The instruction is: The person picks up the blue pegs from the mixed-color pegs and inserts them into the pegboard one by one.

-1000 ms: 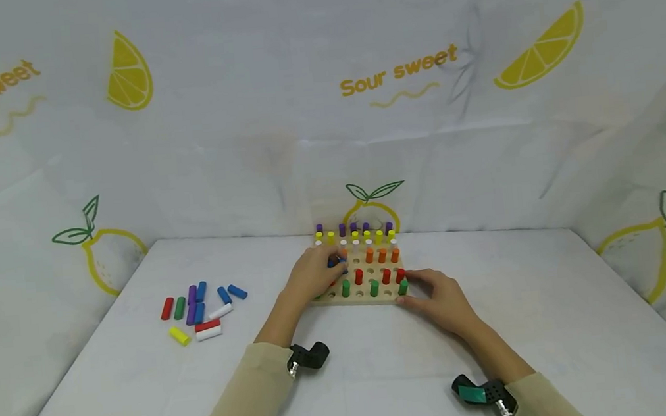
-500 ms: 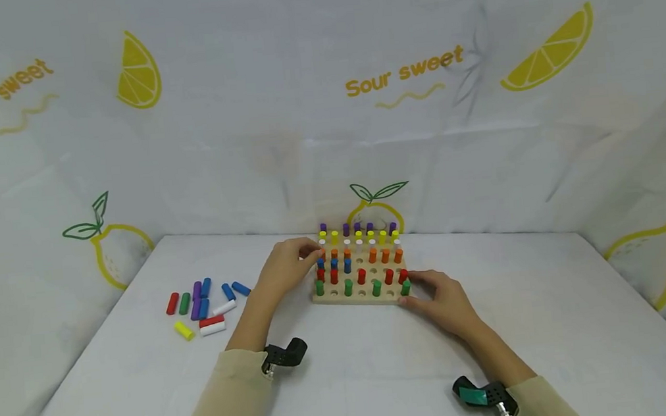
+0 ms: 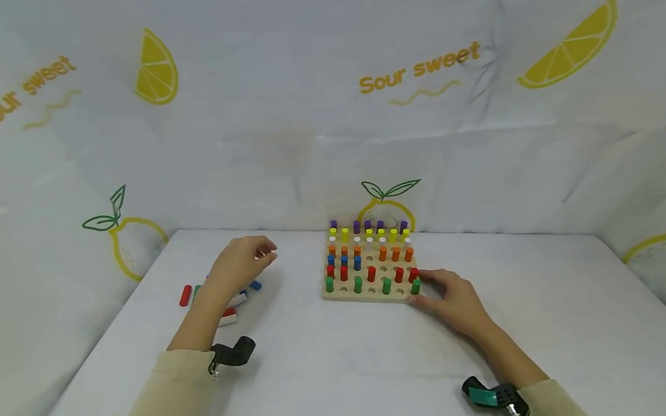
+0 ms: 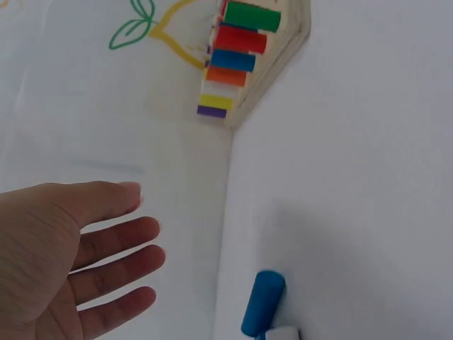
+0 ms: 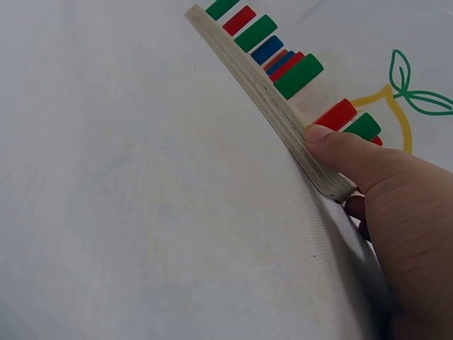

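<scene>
A wooden pegboard (image 3: 370, 298) carries rows of upright coloured pegs, with several bare holes between them. At its front right corner, my right hand (image 3: 456, 299) grips the board; in the right wrist view the thumb (image 5: 336, 145) presses on the front edge while the other fingers go round the side, partly hidden. My left hand (image 3: 236, 266) is in the air left of the board, its fingers relaxed and apart, holding nothing. Beneath it lie loose pegs, partly covered by the hand and forearm, among them a red peg (image 3: 185, 295) and a blue peg (image 4: 263, 303).
A white cloth (image 3: 324, 374) covers the table. Behind the board rises a white backdrop (image 3: 246, 163) printed with lemons and lettering. Each wrist wears a black camera mount (image 3: 235, 352).
My left hand has moved from the blue pegs on the board leftward, out over the loose pegs. My right hand keeps its grip on the board's corner. The head view has shifted slightly left.
</scene>
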Demonstrator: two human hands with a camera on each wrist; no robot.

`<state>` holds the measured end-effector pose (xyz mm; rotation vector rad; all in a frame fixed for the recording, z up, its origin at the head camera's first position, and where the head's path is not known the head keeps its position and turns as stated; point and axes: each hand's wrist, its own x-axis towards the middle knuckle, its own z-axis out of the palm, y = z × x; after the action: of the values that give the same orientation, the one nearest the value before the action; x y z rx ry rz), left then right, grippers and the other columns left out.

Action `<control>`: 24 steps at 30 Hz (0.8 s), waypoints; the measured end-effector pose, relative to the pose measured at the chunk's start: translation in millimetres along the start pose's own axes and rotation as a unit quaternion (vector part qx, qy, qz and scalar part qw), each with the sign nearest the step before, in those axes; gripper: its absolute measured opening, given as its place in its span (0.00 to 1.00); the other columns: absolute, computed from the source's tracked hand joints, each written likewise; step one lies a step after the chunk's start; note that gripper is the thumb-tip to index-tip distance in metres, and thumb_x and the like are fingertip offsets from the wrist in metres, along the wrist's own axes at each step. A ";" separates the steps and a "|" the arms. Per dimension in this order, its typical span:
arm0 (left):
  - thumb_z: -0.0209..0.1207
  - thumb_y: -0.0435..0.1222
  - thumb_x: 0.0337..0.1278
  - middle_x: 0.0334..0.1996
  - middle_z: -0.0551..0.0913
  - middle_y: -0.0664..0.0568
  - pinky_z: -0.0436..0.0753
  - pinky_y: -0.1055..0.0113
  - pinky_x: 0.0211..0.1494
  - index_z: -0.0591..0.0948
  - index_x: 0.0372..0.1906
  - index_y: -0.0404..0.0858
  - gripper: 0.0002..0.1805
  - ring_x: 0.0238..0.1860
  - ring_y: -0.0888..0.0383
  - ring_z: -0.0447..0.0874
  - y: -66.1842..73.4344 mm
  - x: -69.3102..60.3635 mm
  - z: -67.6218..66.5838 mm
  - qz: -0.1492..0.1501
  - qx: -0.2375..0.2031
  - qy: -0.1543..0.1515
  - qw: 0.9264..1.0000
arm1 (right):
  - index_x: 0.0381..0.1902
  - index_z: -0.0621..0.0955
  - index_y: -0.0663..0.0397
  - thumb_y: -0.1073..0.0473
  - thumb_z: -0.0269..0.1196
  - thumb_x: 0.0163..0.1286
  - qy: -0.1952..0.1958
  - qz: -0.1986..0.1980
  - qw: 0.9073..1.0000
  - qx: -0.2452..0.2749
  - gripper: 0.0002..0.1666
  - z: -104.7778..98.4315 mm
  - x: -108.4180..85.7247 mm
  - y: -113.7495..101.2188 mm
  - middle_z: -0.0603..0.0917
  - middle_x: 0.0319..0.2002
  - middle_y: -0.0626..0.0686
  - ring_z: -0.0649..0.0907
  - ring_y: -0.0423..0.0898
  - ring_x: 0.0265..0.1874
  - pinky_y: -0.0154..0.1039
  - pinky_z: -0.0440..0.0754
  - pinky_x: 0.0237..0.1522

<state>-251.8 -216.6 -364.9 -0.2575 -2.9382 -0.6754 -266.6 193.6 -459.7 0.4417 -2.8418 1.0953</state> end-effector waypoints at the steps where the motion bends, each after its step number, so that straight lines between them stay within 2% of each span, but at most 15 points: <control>1: 0.60 0.39 0.69 0.45 0.89 0.46 0.84 0.50 0.55 0.85 0.52 0.37 0.14 0.50 0.48 0.86 -3.0 -0.9 -2.5 0.001 0.004 -0.005 1.000 | 0.66 0.77 0.57 0.41 0.72 0.62 0.000 0.001 1.000 0.000 0.41 -0.7 0.0 0.5 0.80 0.65 0.61 0.74 0.62 0.70 0.63 0.69 0.71; 6: 0.62 0.37 0.67 0.48 0.88 0.43 0.83 0.48 0.58 0.84 0.54 0.35 0.15 0.52 0.46 0.85 -18.5 -7.8 -12.0 -0.008 0.020 -0.037 0.999 | 0.66 0.77 0.58 0.42 0.72 0.62 -0.001 0.001 1.000 0.006 0.41 -2.3 -0.1 -0.4 0.80 0.65 0.61 0.73 0.62 0.70 0.63 0.68 0.71; 10: 0.63 0.35 0.65 0.47 0.88 0.43 0.83 0.47 0.57 0.84 0.53 0.35 0.15 0.51 0.45 0.84 -32.5 -11.7 -12.4 -0.007 0.035 -0.055 0.998 | 0.66 0.77 0.58 0.42 0.72 0.62 -0.001 0.002 1.000 0.007 0.41 -3.1 -0.2 -2.4 0.80 0.65 0.61 0.73 0.62 0.70 0.63 0.68 0.71; 13: 0.64 0.34 0.64 0.45 0.88 0.44 0.83 0.48 0.57 0.85 0.52 0.35 0.14 0.49 0.47 0.84 -43.6 -11.8 -8.1 -0.004 0.029 -0.060 0.998 | 0.66 0.77 0.58 0.42 0.73 0.62 0.000 0.002 1.000 0.007 0.41 -3.5 -0.2 -3.3 0.80 0.65 0.61 0.73 0.62 0.70 0.63 0.68 0.71; 18: 0.66 0.34 0.62 0.45 0.88 0.45 0.82 0.48 0.58 0.85 0.51 0.36 0.14 0.49 0.49 0.84 -57.8 -10.2 2.5 -0.012 -0.012 -0.077 0.997 | 0.66 0.78 0.58 0.42 0.72 0.62 0.003 -0.001 1.000 0.007 0.40 -3.2 -0.6 -4.1 0.80 0.65 0.61 0.74 0.63 0.69 0.64 0.68 0.71; 24: 0.67 0.32 0.59 0.44 0.89 0.45 0.82 0.47 0.59 0.87 0.47 0.37 0.12 0.48 0.50 0.85 -62.3 -10.4 12.6 -0.002 -0.030 -0.081 0.996 | 0.66 0.78 0.58 0.42 0.73 0.61 0.001 0.000 1.000 0.012 0.41 -1.6 -0.7 -4.0 0.80 0.65 0.61 0.74 0.62 0.69 0.63 0.69 0.71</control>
<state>-254.4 -267.7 -404.0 -0.3254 -3.0749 -0.7810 -264.8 192.0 -456.0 0.4425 -2.8299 1.1301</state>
